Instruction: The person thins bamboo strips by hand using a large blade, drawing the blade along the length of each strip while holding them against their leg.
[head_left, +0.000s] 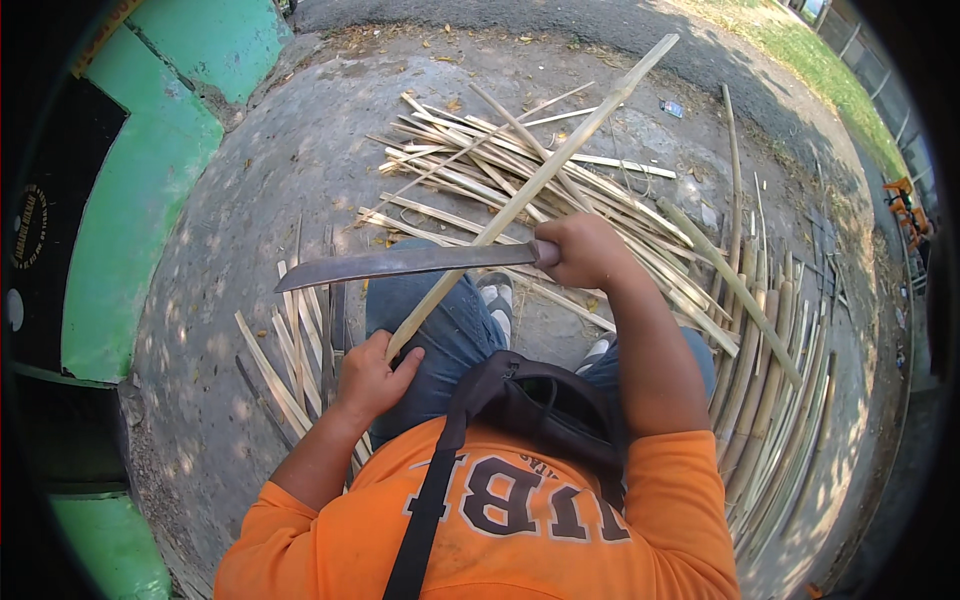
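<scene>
Over the lap | left hand (372, 378) grip clenched on bamboo strip (530, 185) | right hand (585, 250) grip — grasping machete (405, 263)

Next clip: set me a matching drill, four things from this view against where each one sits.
Things:
1. machete
2. long bamboo strip
3. heap of split strips
4. black bag

Places:
a. on the ground ahead of the knees
b. in the right hand, blade pointing left
c. against the orange shirt, on a strap
d. lower end in the left hand

Pairs: 1-b, 2-d, 3-a, 4-c
</scene>
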